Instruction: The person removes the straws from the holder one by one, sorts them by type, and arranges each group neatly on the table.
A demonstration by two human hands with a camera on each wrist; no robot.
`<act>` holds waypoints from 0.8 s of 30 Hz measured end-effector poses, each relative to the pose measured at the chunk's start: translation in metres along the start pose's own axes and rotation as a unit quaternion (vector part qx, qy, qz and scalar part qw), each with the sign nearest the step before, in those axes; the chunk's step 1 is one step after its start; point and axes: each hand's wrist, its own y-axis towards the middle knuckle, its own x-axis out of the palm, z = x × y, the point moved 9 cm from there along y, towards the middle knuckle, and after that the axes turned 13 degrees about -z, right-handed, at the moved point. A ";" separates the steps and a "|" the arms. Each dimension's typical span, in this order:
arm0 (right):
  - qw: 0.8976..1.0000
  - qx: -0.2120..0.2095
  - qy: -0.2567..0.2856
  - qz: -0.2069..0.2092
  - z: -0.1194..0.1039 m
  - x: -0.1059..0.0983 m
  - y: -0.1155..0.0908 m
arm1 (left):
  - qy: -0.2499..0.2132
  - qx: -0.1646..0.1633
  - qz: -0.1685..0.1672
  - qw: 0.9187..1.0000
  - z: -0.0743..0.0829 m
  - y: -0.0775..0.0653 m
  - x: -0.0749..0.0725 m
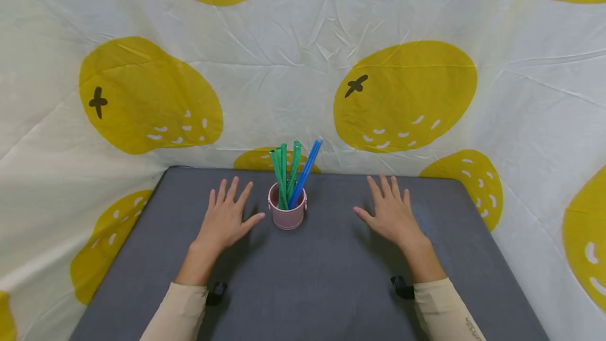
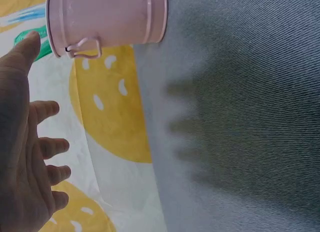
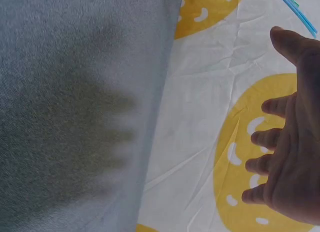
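Observation:
A small pink metal bucket stands upright on the dark grey table, a little handle ear on each side. Several green sticks and blue sticks, slim and tube-like, lean inside it with their tops above the rim. My left hand hovers over the table left of the bucket, fingers spread, thumb pointing toward it. Its palm and the bucket show in the left wrist view. Farther off on the other side, my right hand hovers with spread fingers, holding nothing. Both hands cast shadows beneath them.
The grey table ends at a back edge just behind the bucket. A white cloth printed with yellow fruit shapes hangs behind it and along both sides. Dark wrist cameras sit by the beige sleeves.

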 end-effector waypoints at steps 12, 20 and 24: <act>0.999 -0.043 0.004 0.006 -0.014 -0.010 0.012 | 0.017 0.008 -0.004 1.000 0.003 0.006 -0.008; 0.995 -0.085 0.057 -0.006 -0.025 -0.008 0.020 | 0.006 0.025 -0.017 1.000 0.011 0.011 -0.010; 0.993 -0.104 0.063 0.000 -0.030 -0.011 0.027 | 0.000 0.030 -0.027 0.999 0.013 0.014 -0.010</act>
